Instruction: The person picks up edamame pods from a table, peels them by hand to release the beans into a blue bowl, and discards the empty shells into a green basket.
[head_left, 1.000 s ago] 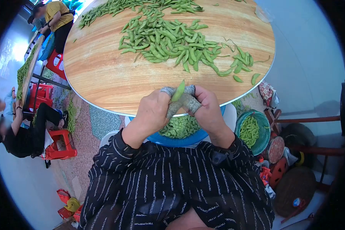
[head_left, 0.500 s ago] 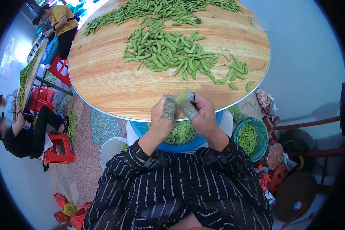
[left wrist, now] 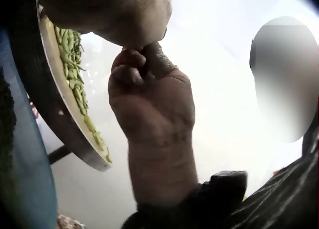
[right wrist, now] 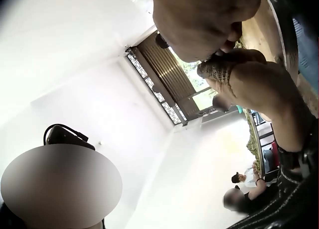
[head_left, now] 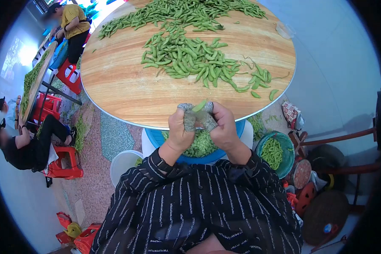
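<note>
In the head view a green pod (head_left: 200,106) is pinched between the two hands, above the table's near edge. The left hand (head_left: 183,126) and the right hand (head_left: 222,126) meet there, both with grey knitted covers on thumb and finger and the other fingers curled in. Below them, a blue basin (head_left: 184,159) holds shelled green beans (head_left: 201,146). A heap of pods (head_left: 186,55) lies on the round wooden table (head_left: 122,93). Both wrist views show the hands close together; the pod cannot be made out there.
A white bucket (head_left: 119,167) stands at the lower left, and a green basket (head_left: 288,157) with pods at the right. Loose pods (head_left: 255,94) lie near the table's right edge. Other people sit and stand around a second table (head_left: 40,74) at the left, beside red stools (head_left: 67,163).
From a second ago, the hands have drawn to a more level, side-by-side hold at the pod, with the left wrist turned. The head view has shifted slightly.
</note>
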`<state>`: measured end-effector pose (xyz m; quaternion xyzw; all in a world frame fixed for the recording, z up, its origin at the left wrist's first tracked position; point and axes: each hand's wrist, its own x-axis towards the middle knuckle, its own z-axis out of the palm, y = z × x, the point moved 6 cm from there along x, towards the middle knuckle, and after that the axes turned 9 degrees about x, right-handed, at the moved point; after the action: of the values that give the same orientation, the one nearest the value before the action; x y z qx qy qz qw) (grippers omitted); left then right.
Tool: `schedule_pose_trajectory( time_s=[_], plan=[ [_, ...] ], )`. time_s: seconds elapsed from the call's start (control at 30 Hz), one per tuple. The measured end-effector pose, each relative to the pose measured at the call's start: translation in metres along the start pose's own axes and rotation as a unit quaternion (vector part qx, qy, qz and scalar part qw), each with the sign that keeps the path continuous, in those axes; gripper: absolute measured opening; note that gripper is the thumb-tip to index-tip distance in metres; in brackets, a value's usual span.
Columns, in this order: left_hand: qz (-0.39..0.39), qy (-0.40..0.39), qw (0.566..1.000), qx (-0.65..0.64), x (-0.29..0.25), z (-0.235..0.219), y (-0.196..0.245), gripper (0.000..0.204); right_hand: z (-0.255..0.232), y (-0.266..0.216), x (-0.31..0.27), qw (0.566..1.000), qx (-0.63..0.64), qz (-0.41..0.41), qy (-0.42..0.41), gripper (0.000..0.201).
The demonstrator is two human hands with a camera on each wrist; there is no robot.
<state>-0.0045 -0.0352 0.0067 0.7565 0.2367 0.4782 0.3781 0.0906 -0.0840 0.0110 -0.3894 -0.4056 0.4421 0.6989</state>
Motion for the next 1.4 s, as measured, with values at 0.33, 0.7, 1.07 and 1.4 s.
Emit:
schedule_pose_trajectory(
  time_s=[0.33,0.7,1.07,1.4],
  plan=[
    [-0.366,-0.035,0.869,-0.331,-0.005,0.024,-0.030,0.027,-0.012,-0.011,0.001,0.965,-0.245,-0.087,-0.027,0.013],
    [-0.218,-0.175,0.948,-0.152,0.006,0.001,-0.034,0.018,-0.014,0.011,0.003,0.985,-0.156,0.062,-0.032,0.012],
    [-0.251,-0.164,0.939,-0.168,-0.003,-0.013,-0.039,0.012,0.011,-0.002,0.005,0.963,-0.260,-0.031,-0.062,0.017],
    [-0.398,-0.190,0.841,-0.314,0.006,-0.015,-0.044,0.015,0.026,-0.008,0.015,0.899,-0.412,-0.088,-0.124,0.021]
  ],
)
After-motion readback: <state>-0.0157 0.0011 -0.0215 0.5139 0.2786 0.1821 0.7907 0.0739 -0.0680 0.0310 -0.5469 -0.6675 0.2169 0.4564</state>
